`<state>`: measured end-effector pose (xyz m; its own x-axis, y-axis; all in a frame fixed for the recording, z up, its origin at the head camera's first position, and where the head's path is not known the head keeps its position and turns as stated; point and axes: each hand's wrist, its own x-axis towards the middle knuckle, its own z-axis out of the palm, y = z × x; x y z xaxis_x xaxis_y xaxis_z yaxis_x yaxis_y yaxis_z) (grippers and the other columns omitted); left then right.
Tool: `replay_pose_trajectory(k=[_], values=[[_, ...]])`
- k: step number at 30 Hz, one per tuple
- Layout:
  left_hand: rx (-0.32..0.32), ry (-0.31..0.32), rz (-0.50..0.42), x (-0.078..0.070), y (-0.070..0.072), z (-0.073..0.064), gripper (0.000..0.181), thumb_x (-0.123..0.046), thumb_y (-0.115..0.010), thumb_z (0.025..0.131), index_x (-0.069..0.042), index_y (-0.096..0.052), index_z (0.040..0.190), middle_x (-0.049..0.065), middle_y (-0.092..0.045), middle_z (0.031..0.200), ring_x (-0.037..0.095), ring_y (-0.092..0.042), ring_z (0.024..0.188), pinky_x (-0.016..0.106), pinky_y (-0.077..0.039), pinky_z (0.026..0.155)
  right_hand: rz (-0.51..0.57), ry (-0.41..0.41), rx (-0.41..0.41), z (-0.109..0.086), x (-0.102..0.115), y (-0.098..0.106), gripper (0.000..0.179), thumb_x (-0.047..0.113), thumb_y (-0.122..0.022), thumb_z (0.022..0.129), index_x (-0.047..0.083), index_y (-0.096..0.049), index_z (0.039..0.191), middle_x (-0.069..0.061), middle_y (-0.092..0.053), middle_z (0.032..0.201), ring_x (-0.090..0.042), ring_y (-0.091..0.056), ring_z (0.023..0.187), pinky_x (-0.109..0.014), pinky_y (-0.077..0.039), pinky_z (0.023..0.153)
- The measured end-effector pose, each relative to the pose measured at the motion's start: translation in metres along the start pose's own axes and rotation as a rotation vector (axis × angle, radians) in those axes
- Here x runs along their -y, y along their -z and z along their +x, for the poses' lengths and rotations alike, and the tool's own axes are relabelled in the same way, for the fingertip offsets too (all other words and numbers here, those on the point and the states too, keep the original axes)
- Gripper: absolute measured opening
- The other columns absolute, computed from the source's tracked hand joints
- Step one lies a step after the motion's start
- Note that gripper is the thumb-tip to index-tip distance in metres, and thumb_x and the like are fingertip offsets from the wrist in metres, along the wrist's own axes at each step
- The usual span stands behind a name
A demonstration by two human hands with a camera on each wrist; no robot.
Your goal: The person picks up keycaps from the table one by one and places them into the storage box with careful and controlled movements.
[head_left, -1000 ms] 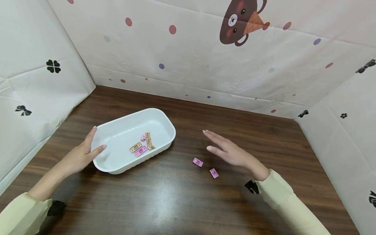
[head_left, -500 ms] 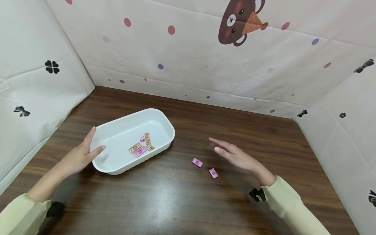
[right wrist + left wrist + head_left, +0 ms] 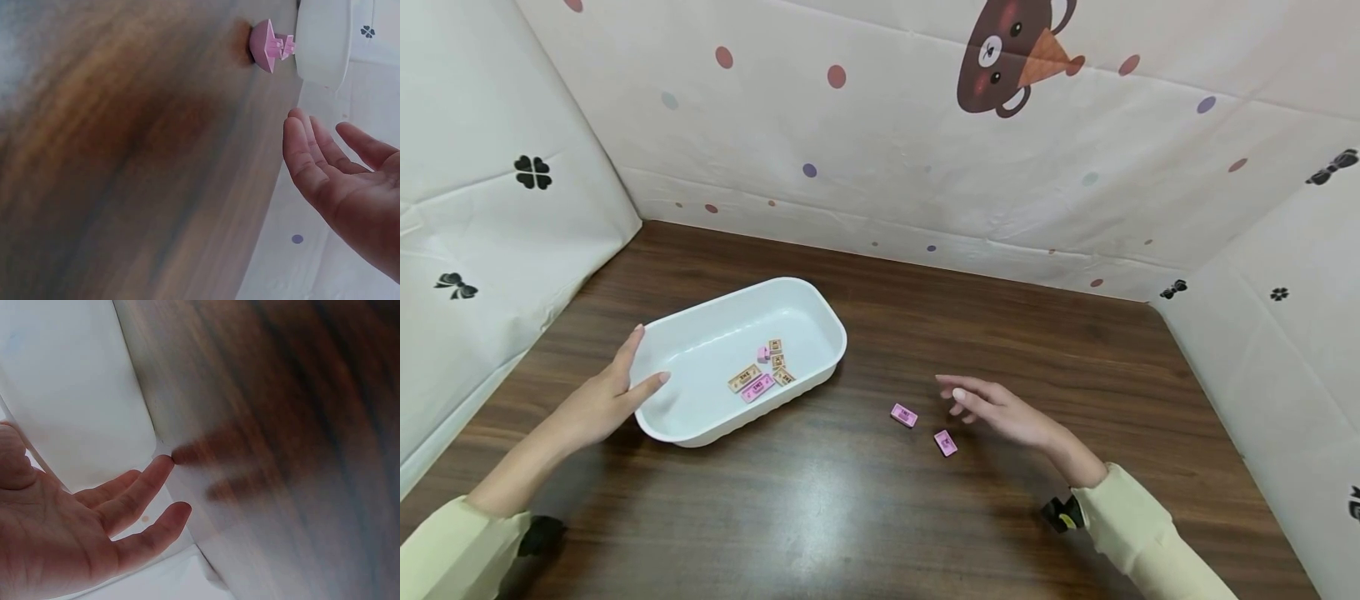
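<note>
My left hand (image 3: pixel 602 396) holds a white plastic tub (image 3: pixel 662 329) by its left end, thumb over the rim and fingers along the outside. In the left wrist view its fingers (image 3: pixel 134 500) lie against the tub's outer wall. Several small pink and tan printed pieces lie in the tub, among them a pink one (image 3: pixel 758 387) and a tan one (image 3: pixel 745 377). My right hand (image 3: pixel 1007 412) hovers above the table with loosely bent fingers, holding nothing. Near it lie two pink printed pieces (image 3: pixel 904 415), the closer one (image 3: pixel 946 443) just below the fingertips.
The dark wooden table (image 3: pixel 850 500) carries everything. A white patterned cloth (image 3: pixel 880 125) with dots and a bear rises at the back, and white cloth sides (image 3: pixel 1300 375) stand left and right. A dark wrist strap (image 3: pixel 1063 515) hangs at the right cuff.
My right hand has shifted right and down toward the nearer pink piece, and its fingers have gone from straight to slightly bent. The left hand and tub stay put.
</note>
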<state>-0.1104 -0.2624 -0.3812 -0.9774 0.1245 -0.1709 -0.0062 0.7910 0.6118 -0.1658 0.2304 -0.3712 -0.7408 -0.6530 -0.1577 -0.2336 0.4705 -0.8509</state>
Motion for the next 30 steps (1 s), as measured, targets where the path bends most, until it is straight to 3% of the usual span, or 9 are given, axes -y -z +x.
replay_pose_trajectory(k=[10,18,30], values=[[-0.005,-0.006,0.008,-0.001,-0.001,0.0,0.083,-0.041,-0.039,0.096,0.0,0.018,0.141,0.042,-0.008,0.139,0.06,-0.025,0.118,0.067,-0.026,0.088,0.056,0.002,0.042,-0.003,-0.012,-0.006,0.044,0.016,-0.048,0.096,-0.009,-0.04,0.13,-0.028,-0.052,0.116,-0.023,-0.061,0.079,-0.031,-0.051,0.068],[-0.008,-0.008,-0.001,0.001,-0.001,-0.001,0.084,-0.042,-0.039,0.096,-0.001,0.018,0.141,0.041,-0.006,0.14,0.061,-0.024,0.118,0.068,-0.025,0.089,0.095,-0.01,0.06,-0.004,-0.019,-0.012,0.041,0.015,-0.054,0.092,-0.008,-0.046,0.126,-0.024,-0.053,0.11,-0.022,-0.061,0.071,-0.031,-0.051,0.061],[-0.008,-0.005,0.018,0.0,-0.001,0.001,0.083,-0.04,-0.039,0.097,0.0,0.018,0.141,0.043,-0.008,0.138,0.061,-0.026,0.116,0.067,-0.027,0.087,0.163,-0.057,0.043,-0.002,-0.031,-0.017,0.041,0.01,-0.063,0.085,-0.007,-0.052,0.121,-0.02,-0.056,0.102,-0.011,-0.059,0.056,-0.024,-0.045,0.045]])
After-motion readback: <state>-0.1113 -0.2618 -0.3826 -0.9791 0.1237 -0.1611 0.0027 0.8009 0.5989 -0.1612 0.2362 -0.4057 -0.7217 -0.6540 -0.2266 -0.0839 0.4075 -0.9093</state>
